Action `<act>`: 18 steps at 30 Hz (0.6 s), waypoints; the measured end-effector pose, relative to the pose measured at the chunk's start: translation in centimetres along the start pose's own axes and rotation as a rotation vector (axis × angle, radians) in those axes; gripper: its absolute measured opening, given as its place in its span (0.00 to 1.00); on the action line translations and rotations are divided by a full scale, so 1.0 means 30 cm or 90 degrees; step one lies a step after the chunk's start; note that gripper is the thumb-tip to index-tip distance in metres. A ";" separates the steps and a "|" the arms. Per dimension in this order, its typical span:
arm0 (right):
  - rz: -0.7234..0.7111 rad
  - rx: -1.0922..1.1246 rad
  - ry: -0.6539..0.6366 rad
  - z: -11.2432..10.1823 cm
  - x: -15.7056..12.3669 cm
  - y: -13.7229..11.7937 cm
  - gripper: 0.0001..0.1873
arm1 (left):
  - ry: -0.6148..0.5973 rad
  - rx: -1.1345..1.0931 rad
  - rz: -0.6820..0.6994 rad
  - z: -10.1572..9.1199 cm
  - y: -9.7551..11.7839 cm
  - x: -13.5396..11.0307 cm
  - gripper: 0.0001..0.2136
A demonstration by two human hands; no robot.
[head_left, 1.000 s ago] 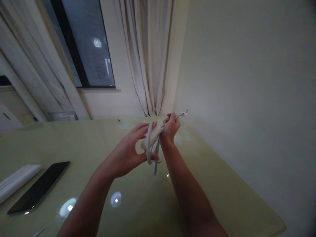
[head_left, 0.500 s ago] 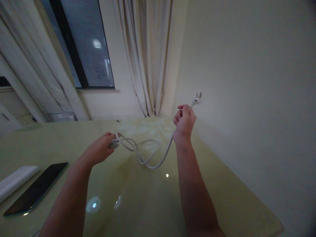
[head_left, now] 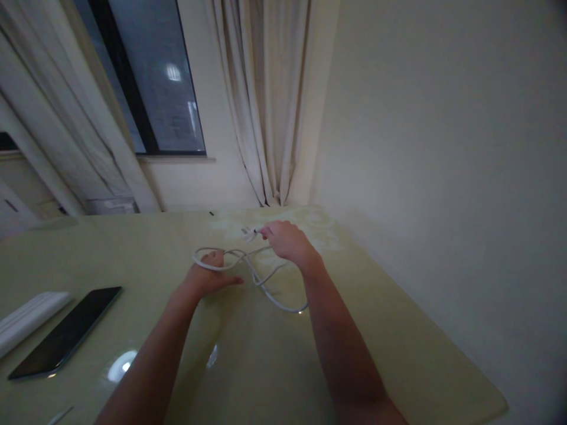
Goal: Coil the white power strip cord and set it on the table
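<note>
A white power cord (head_left: 283, 308) lies in loose loops over the glossy table. My right hand (head_left: 287, 241) is closed on the cord just behind its plug (head_left: 249, 234), whose prongs point left. Left of it, my left hand (head_left: 211, 276) is low over the table, its thumb stretched out to the right and apart from the other fingers. One loop of the cord passes over the back of this hand. The fingertips of the left hand are partly hidden, and the cord's other end does not show.
A dark tablet (head_left: 66, 333) and a long white object (head_left: 33, 319) lie on the pale green table (head_left: 248, 378) at left. A thin white tip (head_left: 61, 415) shows at the bottom edge. A wall (head_left: 443, 177) borders the right side; curtains (head_left: 266, 100) hang behind.
My right hand has come down and left with the plug, which now points left. My left hand has moved slightly right, its thumb spread, and the connector it held is out of sight.
</note>
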State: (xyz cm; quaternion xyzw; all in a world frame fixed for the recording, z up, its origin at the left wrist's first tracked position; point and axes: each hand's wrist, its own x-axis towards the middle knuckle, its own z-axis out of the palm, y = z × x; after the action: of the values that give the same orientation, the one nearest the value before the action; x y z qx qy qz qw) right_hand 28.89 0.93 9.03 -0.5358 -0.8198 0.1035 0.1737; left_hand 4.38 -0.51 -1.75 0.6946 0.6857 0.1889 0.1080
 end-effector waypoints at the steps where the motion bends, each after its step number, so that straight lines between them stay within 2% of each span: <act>1: 0.019 -0.021 -0.031 0.030 0.014 0.015 0.17 | 0.027 -0.021 -0.008 0.012 0.022 -0.004 0.23; 4: 0.059 -0.037 -0.049 0.108 0.046 0.075 0.10 | 0.110 -0.115 -0.040 0.033 0.076 -0.007 0.20; 6: 0.067 -0.038 -0.041 0.139 0.056 0.120 0.08 | 0.130 -0.175 -0.060 0.032 0.096 -0.003 0.19; 10: 0.044 -0.012 -0.020 0.157 0.074 0.178 0.13 | 0.148 -0.271 -0.088 -0.003 0.115 0.009 0.22; 13: 0.000 0.020 0.004 0.151 0.091 0.172 0.16 | 0.211 -0.485 -0.127 -0.049 0.129 0.013 0.23; 16: -0.042 0.049 0.110 0.138 0.096 0.132 0.14 | 0.257 -0.739 -0.164 -0.104 0.142 0.008 0.21; 18: -0.063 0.064 0.242 0.126 0.087 0.101 0.14 | 0.264 -0.790 -0.152 -0.140 0.146 0.001 0.20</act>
State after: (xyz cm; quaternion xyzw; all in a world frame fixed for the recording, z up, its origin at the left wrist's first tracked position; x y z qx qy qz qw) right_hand 28.99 4.61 4.93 -0.4955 -0.7912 0.0327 0.3569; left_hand 6.64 -1.09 3.86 0.3722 0.5284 0.6653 0.3736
